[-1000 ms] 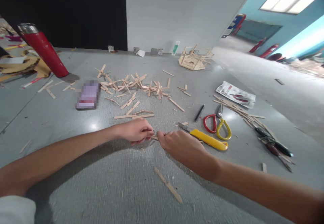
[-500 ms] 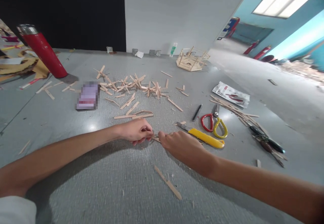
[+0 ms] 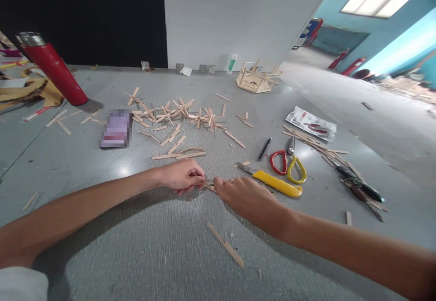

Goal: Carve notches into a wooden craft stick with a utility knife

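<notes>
Thin wooden sticks [image 3: 210, 186] span the small gap between my two hands, just above the grey table [image 3: 136, 255]. My left hand [image 3: 184, 176] pinches their left end, its fingers closed. My right hand [image 3: 240, 192] is wrapped round the right end, knuckles up. Right beside it lies a yellow knife [image 3: 277, 184] with its blade toward the upper left. A long wooden stick [image 3: 225, 245] rests on the table below my hands. Other sticks [image 3: 179, 155] lie just beyond my left hand.
Scattered sticks [image 3: 170, 112], a phone [image 3: 116, 128] and a red bottle [image 3: 56, 71] are farther back. A wooden frame [image 3: 255, 83] stands near the panel. Red-and-yellow-handled scissors [image 3: 289, 158], a black pen [image 3: 265, 149], a white packet [image 3: 311, 124] and pliers [image 3: 359, 185] lie right.
The view has shifted slightly. Both hands keep almost the same position and grip on the sticks.
</notes>
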Demonstrator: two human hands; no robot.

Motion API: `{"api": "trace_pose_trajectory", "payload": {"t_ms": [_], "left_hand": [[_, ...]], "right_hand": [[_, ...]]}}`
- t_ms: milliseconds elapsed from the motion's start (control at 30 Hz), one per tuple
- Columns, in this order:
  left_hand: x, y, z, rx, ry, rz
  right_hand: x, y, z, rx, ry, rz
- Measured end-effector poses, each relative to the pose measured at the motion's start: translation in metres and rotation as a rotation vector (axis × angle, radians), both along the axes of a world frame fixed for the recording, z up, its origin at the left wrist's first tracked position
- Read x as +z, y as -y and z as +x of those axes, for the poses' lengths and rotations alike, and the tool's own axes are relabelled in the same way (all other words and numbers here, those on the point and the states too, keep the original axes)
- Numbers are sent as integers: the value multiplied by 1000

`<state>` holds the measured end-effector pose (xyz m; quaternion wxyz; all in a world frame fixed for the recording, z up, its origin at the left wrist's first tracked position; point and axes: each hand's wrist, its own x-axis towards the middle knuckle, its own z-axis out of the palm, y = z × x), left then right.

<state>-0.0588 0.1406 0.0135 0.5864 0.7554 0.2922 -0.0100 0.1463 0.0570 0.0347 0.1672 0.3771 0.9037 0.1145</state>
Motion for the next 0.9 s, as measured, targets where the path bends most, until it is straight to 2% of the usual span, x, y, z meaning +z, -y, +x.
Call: {"api": "trace_pose_trajectory", "payload": {"t_ms": [133,333,500,700,800,900], "left_hand": [[1,1,1,10,-25,26],[-1,1,0,15,-10,26],[-1,1,0,17,12,-15],[4,3,2,37,-1,-53],[4,3,1,29,7,-50],[2,2,0,25,18,-49]], "right_hand": [[1,-7,7,43,-31,-49],[7,-23,17,73,-158,-234],[0,-33,23,43,-227,-325],[2,-46,25,11,-276,-413],[5,-53,23,35,-280,-467],[4,-58,22,78,-287,-451]]}}
